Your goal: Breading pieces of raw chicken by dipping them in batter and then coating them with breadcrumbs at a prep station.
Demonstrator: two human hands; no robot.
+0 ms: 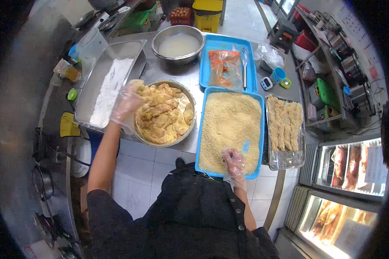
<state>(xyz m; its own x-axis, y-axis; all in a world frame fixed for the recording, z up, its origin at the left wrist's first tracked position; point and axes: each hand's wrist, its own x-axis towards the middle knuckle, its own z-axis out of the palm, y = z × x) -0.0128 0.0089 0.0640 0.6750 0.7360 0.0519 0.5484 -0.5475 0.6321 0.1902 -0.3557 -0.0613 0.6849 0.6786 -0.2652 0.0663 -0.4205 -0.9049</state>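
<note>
My left hand, in a clear plastic glove, is at the left rim of a round metal bowl. It grips a pale, batter-coated piece of meat, blurred and partly hidden by the fingers. Wet pieces of raw meat in yellowish batter fill the bowl. My right hand, gloved too, rests over the near edge of a blue tray of breadcrumbs. Its fingers are curled in, and nothing shows in them. A blue piece with writing lies on the crumbs.
Left stands a steel pan with white flour. Behind are a bowl of cloudy liquid and a blue tray with a bag and whisk. Breaded strips lie in a clear tray at right.
</note>
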